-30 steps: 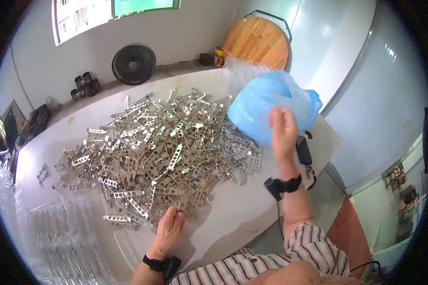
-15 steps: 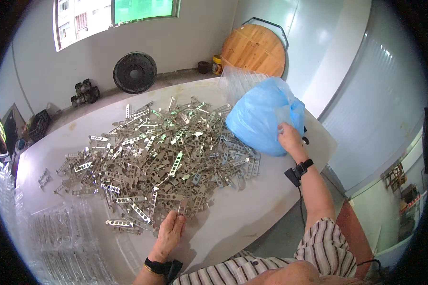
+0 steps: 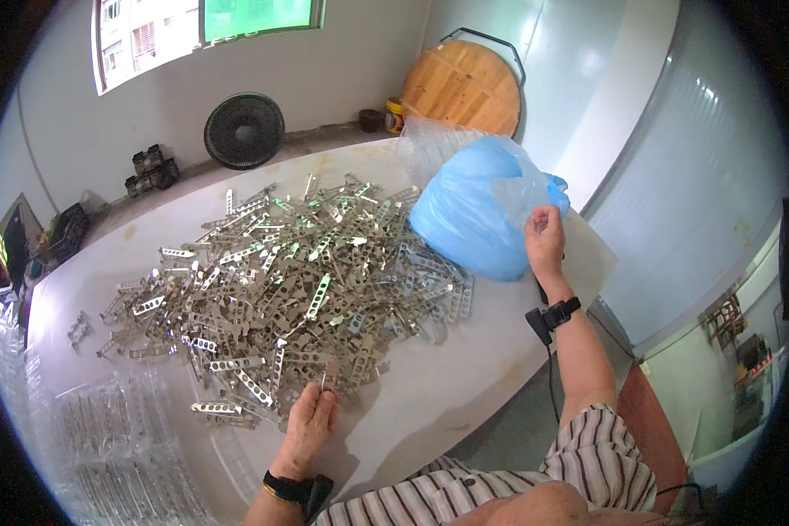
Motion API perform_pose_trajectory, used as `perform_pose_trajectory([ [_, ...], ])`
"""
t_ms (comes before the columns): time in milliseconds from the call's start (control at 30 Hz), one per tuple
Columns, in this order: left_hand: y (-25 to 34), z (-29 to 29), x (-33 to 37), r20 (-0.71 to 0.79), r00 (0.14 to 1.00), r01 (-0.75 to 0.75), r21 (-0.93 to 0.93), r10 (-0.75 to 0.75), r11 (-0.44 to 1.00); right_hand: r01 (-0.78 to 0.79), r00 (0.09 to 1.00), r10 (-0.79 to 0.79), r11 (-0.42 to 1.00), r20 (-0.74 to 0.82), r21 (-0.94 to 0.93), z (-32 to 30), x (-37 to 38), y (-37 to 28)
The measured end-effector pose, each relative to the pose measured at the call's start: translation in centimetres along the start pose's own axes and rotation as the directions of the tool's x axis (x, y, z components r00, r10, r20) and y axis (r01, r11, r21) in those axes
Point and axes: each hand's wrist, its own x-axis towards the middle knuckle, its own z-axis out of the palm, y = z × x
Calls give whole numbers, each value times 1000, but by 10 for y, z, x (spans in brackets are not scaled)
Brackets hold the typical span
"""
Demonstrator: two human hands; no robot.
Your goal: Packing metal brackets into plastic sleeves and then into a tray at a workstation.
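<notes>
A large heap of perforated metal strips (image 3: 263,298) spreads over the white table. At the heap's near edge, my left hand (image 3: 309,419) is closed with a small flat metal piece (image 3: 330,372) standing up from between thumb and fingers. A bulging blue plastic bag (image 3: 469,210) sits at the heap's right; its contents are hidden. Beside the bag's right side, my right hand (image 3: 545,241) is raised with its fingertips pinched together. Whatever lies in that pinch is too small to make out.
Clear plastic trays (image 3: 123,438) are stacked at the table's near left, and clear plastic (image 3: 425,145) lies behind the bag. The white table (image 3: 438,386) has a curved near edge. A black fan (image 3: 244,131) and a round wooden tabletop (image 3: 465,86) stand beyond it.
My right hand has moved right and slightly up from the blue bag's front, its fingers now curled in a pinch. The bag's right side has changed shape. My left hand stays at the heap's edge.
</notes>
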Motion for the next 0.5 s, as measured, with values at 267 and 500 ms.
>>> perform_pose_trajectory([
  [267,0,-1,0,13,1000,-9,39,8,999,-444,853,428,896,299,-14,3,-4,21],
  [500,0,-1,1,24,999,-33,41,32,999,-8,988,36,984,-153,178,-6,5,-4],
])
